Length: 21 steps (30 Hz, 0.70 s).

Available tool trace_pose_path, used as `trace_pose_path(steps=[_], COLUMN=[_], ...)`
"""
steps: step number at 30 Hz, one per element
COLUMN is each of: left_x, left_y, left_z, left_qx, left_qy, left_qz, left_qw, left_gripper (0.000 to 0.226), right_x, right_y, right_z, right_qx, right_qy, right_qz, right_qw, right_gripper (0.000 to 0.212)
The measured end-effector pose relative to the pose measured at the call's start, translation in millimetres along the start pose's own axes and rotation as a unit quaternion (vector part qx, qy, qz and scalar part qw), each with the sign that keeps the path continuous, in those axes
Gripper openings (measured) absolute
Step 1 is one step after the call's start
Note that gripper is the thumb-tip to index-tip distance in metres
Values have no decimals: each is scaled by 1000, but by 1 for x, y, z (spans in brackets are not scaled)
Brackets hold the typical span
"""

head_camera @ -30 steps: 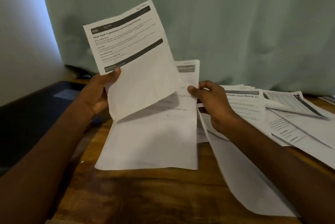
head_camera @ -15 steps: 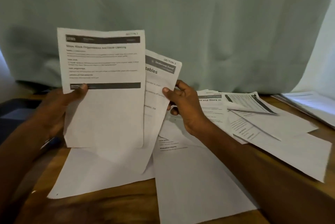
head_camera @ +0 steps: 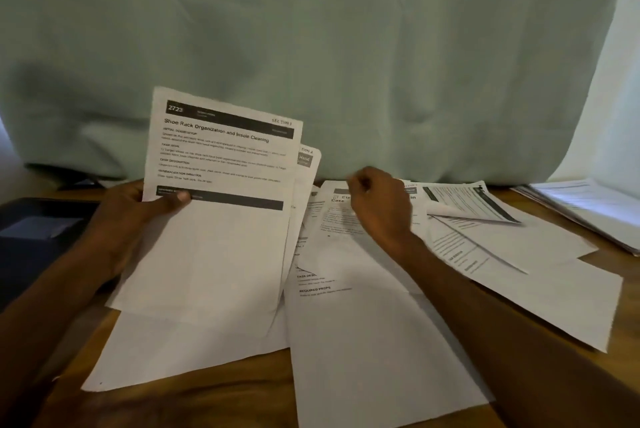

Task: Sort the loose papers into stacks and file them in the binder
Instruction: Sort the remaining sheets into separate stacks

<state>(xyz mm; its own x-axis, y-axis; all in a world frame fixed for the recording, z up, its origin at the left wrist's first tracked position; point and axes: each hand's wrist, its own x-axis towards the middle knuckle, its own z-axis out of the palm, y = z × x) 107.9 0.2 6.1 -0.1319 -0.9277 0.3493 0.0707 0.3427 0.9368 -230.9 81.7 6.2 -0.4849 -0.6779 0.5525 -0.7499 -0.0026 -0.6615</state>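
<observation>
My left hand (head_camera: 138, 216) holds up a printed sheet headed "Shoe Rack Organization and Insole Cleaning" (head_camera: 221, 219), thumb on its dark lower bar. A second sheet (head_camera: 306, 164) sits behind it in the same grip. My right hand (head_camera: 377, 209) hovers over the loose papers (head_camera: 519, 254) spread on the wooden table (head_camera: 207, 403). Its curled, blurred fingers pinch the top edge of a loose sheet (head_camera: 332, 230). A blank-bottomed sheet (head_camera: 374, 358) lies in front of me, another sheet (head_camera: 166, 351) under the held pair.
A dark blue binder-like cover (head_camera: 38, 233) lies at the table's left edge. A neat stack of papers (head_camera: 588, 209) sits at the far right. A pale green curtain (head_camera: 346, 46) hangs right behind the table.
My right hand let go of the second sheet, which now stays behind the first in my left hand. My right hand moved right onto the loose papers.
</observation>
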Motion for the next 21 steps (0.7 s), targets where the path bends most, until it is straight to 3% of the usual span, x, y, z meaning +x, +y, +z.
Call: trace_pose_path(steps=[2,5,8,13,18,21], left_x=[-3,-4,-2,11,37,44], left_y=[0,-1,-3,4,17,14], left_z=[6,11,14,38,90,113], left_qx=[-22,-48,-73,-94,-110,-129], left_qy=[-2,3,-7,-5,-26,-28], left_qz=[3,7,4,0,-16,-21], left_qw=[1000,999,997,996,993,991], left_gripper=[29,37,45,48,40,36], right_x=[13,26,33,40,46,48], right_y=[30,60,77,87,79,71], right_z=[-10,-27,-35,-40,-40,-47], right_qx=[-218,-281,-222,-56,112,252], right_qy=[19,-33,-67,-6,117,160], right_qz=[36,187,246,250,160,99], right_qw=[975,941,941,967,974,949], right_gripper=[34,76,81,39,16,11])
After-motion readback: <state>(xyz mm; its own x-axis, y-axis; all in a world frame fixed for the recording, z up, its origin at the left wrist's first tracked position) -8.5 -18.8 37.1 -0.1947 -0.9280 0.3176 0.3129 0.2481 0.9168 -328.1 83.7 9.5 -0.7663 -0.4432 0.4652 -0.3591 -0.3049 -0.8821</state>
